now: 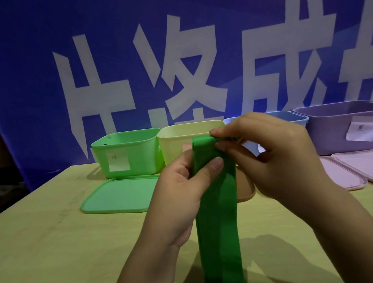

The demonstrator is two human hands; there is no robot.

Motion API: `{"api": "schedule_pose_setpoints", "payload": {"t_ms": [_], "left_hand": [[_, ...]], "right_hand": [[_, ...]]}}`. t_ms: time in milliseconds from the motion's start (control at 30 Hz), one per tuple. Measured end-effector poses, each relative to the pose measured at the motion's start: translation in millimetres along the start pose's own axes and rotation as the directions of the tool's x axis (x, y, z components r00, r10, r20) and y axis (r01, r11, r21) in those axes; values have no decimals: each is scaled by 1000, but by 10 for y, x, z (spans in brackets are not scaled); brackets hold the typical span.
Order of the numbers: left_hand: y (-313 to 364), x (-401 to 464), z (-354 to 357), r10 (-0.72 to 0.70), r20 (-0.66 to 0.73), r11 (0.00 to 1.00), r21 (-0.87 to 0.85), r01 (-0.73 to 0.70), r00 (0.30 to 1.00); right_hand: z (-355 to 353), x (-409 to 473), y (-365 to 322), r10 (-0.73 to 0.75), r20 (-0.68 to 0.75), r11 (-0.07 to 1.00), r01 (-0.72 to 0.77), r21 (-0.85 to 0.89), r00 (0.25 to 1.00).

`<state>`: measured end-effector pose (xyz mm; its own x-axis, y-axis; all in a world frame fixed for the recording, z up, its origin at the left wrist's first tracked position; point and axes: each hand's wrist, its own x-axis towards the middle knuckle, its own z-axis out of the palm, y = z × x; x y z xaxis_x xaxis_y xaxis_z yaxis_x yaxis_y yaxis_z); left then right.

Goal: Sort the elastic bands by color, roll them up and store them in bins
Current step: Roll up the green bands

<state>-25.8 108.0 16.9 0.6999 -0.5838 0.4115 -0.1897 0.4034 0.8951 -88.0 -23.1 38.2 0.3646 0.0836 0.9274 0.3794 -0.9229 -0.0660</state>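
Behind the work surface hangs a blue banner [27, 65] with large white characters; the pale wooden table [44, 255] carries four open bins in a row along its far edge: a green bin [125, 153], a cream bin [176, 140], a blue bin [291, 118] mostly hidden behind the hands, and a purple bin [342, 125]. A green lid [118, 197] lies flat in front of the green bin, and pink lids [368, 166] lie before the purple one. The green elastic band [217, 206] is held upright above the table, its lower length running down out of frame. The left hand [181, 198] grips the band just below its top, thumb pressed across the front face and fingers curled behind. The right hand [272, 156] pinches the top edge, fingertips folding it over to start the roll. Assessment: rolling is at its first turn; nothing is stored yet in this cycle. Risks noted: the band is springy and the starting fold is small, so any slackening of the right-hand pinch would likely let it spring flat. If the left thumb does not feed the band evenly, the roll may wind skewed or loose. The free tail may snag at the table edge. Correct destination appears to be the green bin; its contents cannot be judged from here.
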Motion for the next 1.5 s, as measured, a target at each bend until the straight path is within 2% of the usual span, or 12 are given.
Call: {"api": "schedule_pose_setpoints", "payload": {"t_ms": [100,333,600,700,767,833,900,967,1067,1167,1300,1500], "left_hand": [[-27,-8,-20,2,-13,999,-32,-2,1000],[-87,-68,-4,41,-29,998,53,-39,999],[-158,-76,7,47,-104,995,88,-38,994],[-154,-71,-24,64,-92,994,91,-56,994],[-120,-71,-61,80,-64,992,101,-73,995],[-84,-73,-97,98,-17,988,121,-95,995],[-55,-79,-118,108,19,982,151,-110,994],[-50,-81,-129,105,24,981,163,-108,994],[-48,-76,-146,85,1,984,156,-84,996],[-12,-63,-160,58,30,987,151,-62,998],[18,-68,-159,20,59,996,82,-25,998],[1,-88,-36,39,13,997,60,-40,999]], "right_hand": [[0,-25,45,-19,27,999,20,-30,999],[-1,-107,23,-38,159,990,59,-130,987],[9,-169,48,-86,228,989,112,-100,970],[-20,-130,117,-3,261,982,-47,185,965],[-50,-91,101,112,308,908,-224,355,945],[-78,-46,39,215,381,804,-385,454,899],[-85,-25,4,255,447,790,-451,415,857],[-72,-8,-19,243,471,865,-409,290,848],[-44,-1,-33,150,355,973,-201,111,923],[-15,-32,-42,60,211,997,-69,36,976],[-12,-60,-70,8,81,1000,-10,24,997],[4,-50,-64,-20,35,999,19,41,999]]}}
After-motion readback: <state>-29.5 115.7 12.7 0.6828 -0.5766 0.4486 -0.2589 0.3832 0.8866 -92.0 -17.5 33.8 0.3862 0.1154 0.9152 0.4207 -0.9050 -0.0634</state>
